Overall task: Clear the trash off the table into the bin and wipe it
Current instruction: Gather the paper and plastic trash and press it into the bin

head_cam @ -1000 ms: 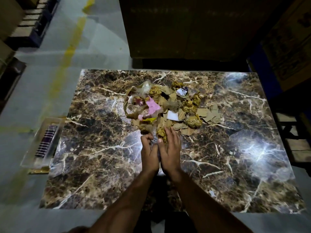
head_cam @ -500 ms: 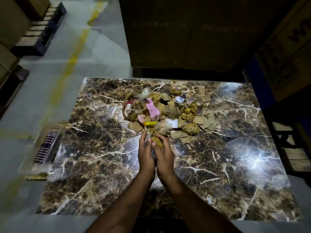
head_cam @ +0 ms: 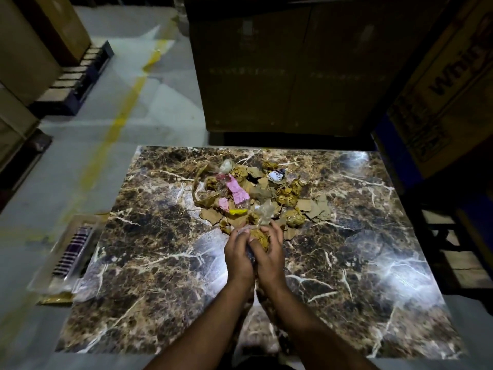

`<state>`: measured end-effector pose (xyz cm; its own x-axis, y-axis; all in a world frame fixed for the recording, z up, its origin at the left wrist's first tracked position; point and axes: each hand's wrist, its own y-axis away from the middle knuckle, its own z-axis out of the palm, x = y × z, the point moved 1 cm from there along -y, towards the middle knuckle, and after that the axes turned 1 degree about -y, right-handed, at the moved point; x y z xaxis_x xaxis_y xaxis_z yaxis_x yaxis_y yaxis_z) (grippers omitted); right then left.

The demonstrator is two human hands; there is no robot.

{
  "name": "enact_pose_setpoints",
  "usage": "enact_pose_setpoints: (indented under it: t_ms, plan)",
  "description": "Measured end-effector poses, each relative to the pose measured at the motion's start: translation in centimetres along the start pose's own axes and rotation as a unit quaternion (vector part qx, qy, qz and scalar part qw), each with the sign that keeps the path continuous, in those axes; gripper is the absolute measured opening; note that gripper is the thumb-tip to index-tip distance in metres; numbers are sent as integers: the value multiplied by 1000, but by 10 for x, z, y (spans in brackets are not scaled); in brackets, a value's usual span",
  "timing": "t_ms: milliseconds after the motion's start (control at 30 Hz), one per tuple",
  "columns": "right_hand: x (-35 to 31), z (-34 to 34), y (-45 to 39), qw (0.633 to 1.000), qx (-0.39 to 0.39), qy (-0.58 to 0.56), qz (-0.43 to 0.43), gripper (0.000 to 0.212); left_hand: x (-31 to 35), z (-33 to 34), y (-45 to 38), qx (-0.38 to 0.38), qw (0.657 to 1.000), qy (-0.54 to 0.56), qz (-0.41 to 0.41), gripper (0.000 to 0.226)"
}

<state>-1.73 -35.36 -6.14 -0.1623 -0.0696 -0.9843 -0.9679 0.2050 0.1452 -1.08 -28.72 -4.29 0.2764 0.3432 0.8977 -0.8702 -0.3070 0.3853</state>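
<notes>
Both hands (head_cam: 254, 252) grip trash wad (head_cam: 260, 236) near pile (head_cam: 256, 193), mid-table (head_cam: 346, 303)

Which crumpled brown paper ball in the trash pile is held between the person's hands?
The crumpled brown ball at the pile's near edge, cupped between the left hand and right hand. The other balls, such as the one further right, lie untouched.

1. Marble-patterned table (head_cam: 149, 289), dark brown with white veins, glossy, with bright glare patches at the right.
2. Heap of trash (head_cam: 256, 193) lying toward the far middle: torn cardboard scraps (head_cam: 313, 208), crumpled brown paper balls (head_cam: 293, 218), pink paper pieces (head_cam: 237, 190), a yellow strip (head_cam: 238, 211), clear plastic wrap (head_cam: 226, 164).
3. Small white printed scrap (head_cam: 275, 175) at the heap's far edge.
</notes>
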Motion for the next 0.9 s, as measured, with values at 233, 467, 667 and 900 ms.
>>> enact_pose_setpoints:
  t_ms: [233,467,667,900]
  plan:
    - [-34,-12,-3,999,1,-34,-41,46,18,18,10,10,1000,15,18,32]
    - [-53,-23,-21,994,-54,-38,-88,66,32,33,17,40,994,99,7,29]
    - [-62,-23,-19,992,-38,-63,-106,39,29,40,12,32,991,128,-3,82]
    - [-61,-19,-18,988,-72,-86,-109,45,52,42,29,31,993,102,51,23]
